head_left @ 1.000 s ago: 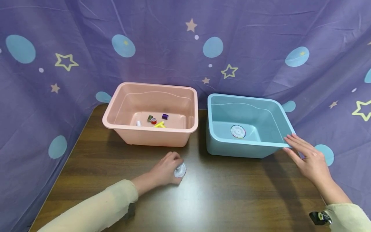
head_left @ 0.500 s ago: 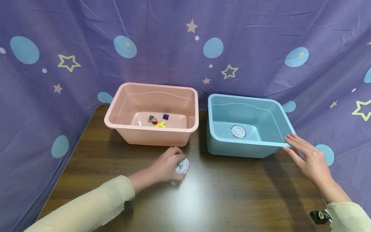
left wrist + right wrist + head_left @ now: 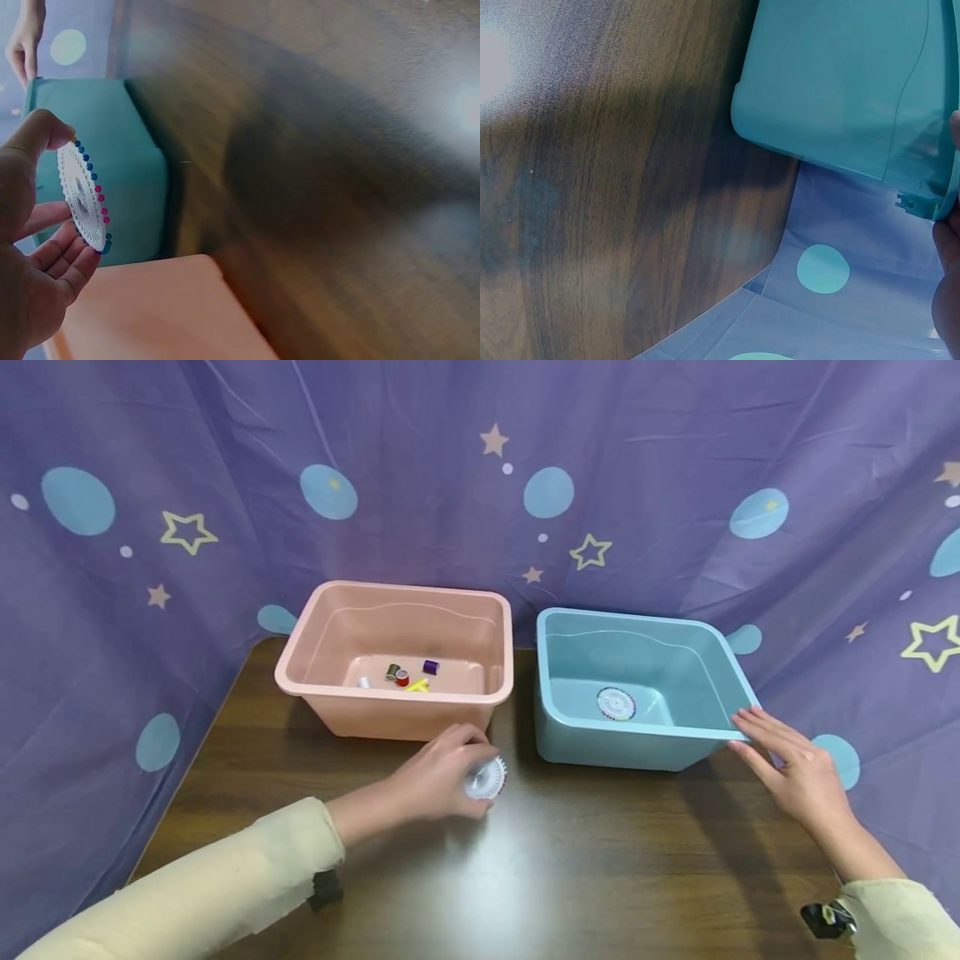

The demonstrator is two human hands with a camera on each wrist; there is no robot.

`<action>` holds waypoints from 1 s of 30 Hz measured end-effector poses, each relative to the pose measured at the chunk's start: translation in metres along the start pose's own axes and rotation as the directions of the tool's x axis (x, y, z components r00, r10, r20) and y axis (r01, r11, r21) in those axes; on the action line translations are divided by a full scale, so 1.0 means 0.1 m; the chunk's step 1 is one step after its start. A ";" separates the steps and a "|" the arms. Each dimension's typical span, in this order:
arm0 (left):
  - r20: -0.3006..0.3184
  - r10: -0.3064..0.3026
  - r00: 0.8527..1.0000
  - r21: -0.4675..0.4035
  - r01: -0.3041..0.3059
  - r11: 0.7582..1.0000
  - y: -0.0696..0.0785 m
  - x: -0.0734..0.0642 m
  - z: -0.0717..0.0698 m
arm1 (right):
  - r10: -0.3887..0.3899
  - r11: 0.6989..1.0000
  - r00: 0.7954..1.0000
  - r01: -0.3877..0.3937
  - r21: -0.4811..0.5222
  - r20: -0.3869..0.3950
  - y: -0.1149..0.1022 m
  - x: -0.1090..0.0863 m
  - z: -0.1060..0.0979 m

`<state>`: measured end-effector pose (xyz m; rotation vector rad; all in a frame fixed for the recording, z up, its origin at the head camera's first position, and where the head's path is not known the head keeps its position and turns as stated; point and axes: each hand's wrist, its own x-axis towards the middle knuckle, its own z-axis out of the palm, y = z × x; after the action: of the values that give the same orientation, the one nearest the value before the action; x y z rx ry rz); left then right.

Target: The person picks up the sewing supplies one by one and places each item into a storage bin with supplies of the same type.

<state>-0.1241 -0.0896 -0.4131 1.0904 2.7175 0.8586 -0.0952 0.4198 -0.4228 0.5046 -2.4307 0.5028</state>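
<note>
My left hand (image 3: 438,777) grips a pin wheel (image 3: 487,779) by its edge, thumb on one side and fingers on the other. In the left wrist view the white pin wheel (image 3: 82,195) shows blue and pink pin heads round its rim. Held above the table, it is in front of the gap between the two bins. A second pin wheel (image 3: 617,702) lies flat in the blue bin (image 3: 607,745). At that bin's front right corner, my right hand (image 3: 802,772) holds the rim, fingers over it and thumb outside; the right wrist view shows this only partly.
The pink bin (image 3: 390,714) stands left of the blue one. In it lie a purple thread spool (image 3: 431,667), a red spool (image 3: 402,677), a green spool (image 3: 392,672), a white piece and yellow pieces. A purple curtain (image 3: 450,510) hangs behind the wooden table (image 3: 600,860).
My left hand has carried the pin wheel up off the table, rightward and toward the bins. My right hand stays at the blue bin's corner. The head view has shifted slightly.
</note>
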 end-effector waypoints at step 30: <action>-0.053 0.209 0.976 0.121 -0.202 0.972 0.44 0.52 -0.55 | 0.008 1.000 1.000 -0.008 0.011 0.001 0.00 -0.01 -0.01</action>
<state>-0.1517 -0.0552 -0.3376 1.4124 2.7739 0.7841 -0.0943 0.4203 -0.4229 0.5000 -2.4330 0.5192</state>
